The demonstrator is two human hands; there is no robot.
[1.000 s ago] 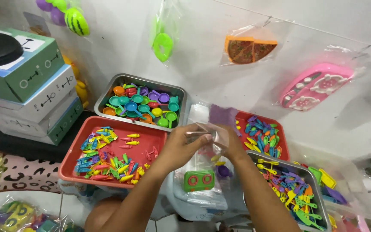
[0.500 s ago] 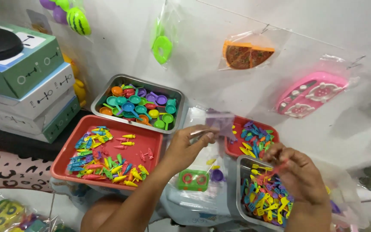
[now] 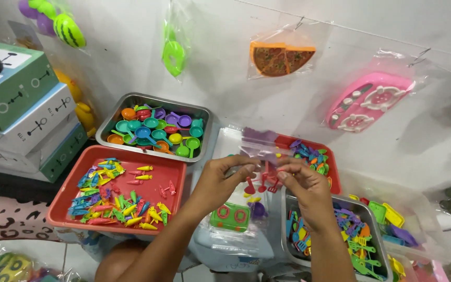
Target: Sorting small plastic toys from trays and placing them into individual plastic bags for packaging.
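My left hand (image 3: pixel 219 180) pinches the near edge of a small clear plastic bag (image 3: pixel 259 146) with a purple card at its top. My right hand (image 3: pixel 305 190) holds the bag's other side, and small red toy utensils (image 3: pixel 261 184) hang between the two hands at the bag's mouth. Below the hands lies a green toy stove (image 3: pixel 229 216) on a stack of clear bags. To the right of my right wrist sits a metal tray (image 3: pixel 287 249) of mixed coloured toy forks and spatulas.
A red tray (image 3: pixel 173 177) of tiny carrots and fish sits left. A metal tray (image 3: pixel 204 130) of toy pans stands behind it, and a red tray (image 3: pixel 334 180) of small pieces right of the bag. Boxes (image 3: pixel 24 115) are stacked far left. Bagged toys hang on the wall.
My right hand came up from the metal utensil tray to the bag with red toy utensils. My left hand kept its hold on the bag. The view shifted slightly.
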